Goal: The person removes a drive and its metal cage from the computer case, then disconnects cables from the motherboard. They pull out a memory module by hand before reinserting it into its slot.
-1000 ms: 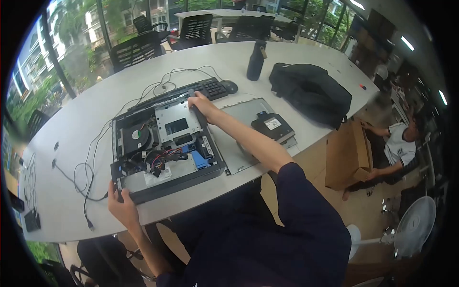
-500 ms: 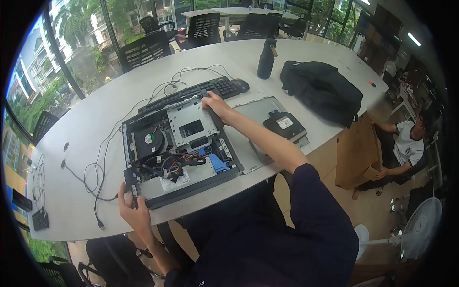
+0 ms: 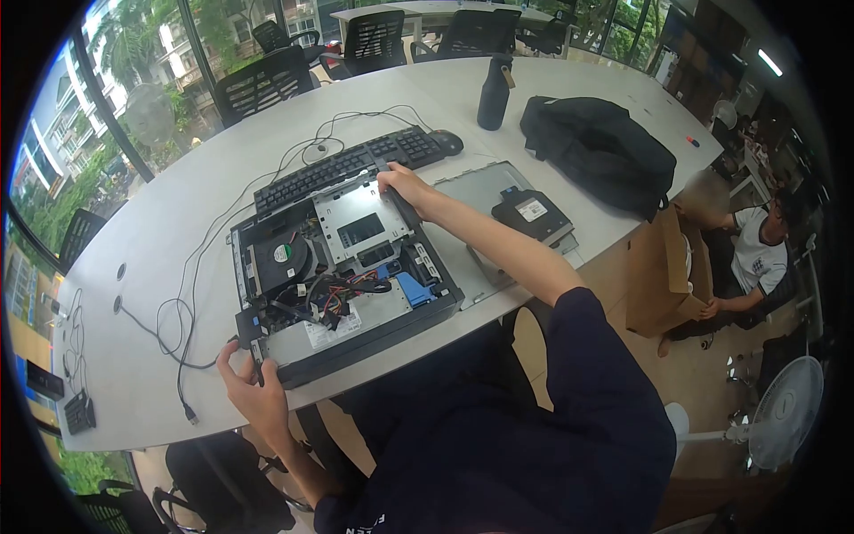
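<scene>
An opened desktop computer case [image 3: 356, 343] lies at the front edge of the white table, its fan [image 3: 282, 254], cables and silver drive bracket [image 3: 365, 216] showing. My left hand [image 3: 253, 387] grips the case's near left corner, fingers curled round it. At the far right side, my right hand [image 3: 405, 189] is closed on the case's edge beside the bracket. Just behind the case are a black keyboard [image 3: 342, 165] and a mouse [image 3: 447, 141]. Right of it, an optical drive [image 3: 532, 216] rests on a metal side panel [image 3: 476, 191].
A dark bottle [image 3: 494, 96] and a black bag [image 3: 600, 151] stand farther back. Thin cables [image 3: 191, 303] run along the left. On the right, a person [image 3: 756, 258] sits by a cardboard box [image 3: 663, 276], near a white fan [image 3: 786, 412].
The case has shifted slightly and its far side sits a little differently against the keyboard, both my hands still on it. At the right, the cardboard box and people beside it have moved.
</scene>
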Demonstrator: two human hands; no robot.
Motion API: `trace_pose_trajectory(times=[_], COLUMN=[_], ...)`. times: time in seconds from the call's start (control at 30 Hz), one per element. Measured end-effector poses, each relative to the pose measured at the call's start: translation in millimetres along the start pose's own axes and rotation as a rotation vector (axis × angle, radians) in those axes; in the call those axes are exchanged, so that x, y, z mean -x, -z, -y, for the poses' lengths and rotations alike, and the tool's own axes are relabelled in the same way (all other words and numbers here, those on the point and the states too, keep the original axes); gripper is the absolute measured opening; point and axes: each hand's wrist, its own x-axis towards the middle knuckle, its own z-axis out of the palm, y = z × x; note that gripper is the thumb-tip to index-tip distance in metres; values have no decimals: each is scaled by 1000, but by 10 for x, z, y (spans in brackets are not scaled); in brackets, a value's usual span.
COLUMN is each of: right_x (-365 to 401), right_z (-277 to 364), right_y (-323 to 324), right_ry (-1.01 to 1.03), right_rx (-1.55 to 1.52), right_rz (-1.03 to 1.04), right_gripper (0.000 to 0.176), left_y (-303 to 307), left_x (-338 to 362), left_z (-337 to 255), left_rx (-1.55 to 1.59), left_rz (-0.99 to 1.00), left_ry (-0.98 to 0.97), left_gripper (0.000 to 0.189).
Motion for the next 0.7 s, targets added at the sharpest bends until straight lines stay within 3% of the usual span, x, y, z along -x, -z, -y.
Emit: trace_pose_trajectory(times=[0.07,0.17,0.23,0.27,0.33,0.43,0.53,0.7], right_x=[31,31,-12,-1,2,-45,-95,-70], right_z=[24,-35,-23,-42,12,-10,-57,-12], right_y=[-8,-10,9,6,-22,-60,-107,-131], right_ry=[16,2,1,-4,-44,-55,-65,-161], right_rx=[-14,-33,-62,-71,-64,-97,-77,-143], right_rz=[-7,-13,16,20,5,8,-16,16], right_gripper=[26,27,35,35,44,50,40,50], left_y=[16,45,-53,-59,-102,-284,-316,-347], left_x=[-40,-73,-146,-127,-120,-36,10,18], left_z=[-33,-62,209,247,182,200,79,56], left_rx=[-33,-112,186,175,488,726,685,671], left_rz=[8,144,181,182,231,125,67,40], left_ry=[-47,78,-41,-40,32,26,-5,1], left_gripper=[58,62,69,69,77,81,82,83])
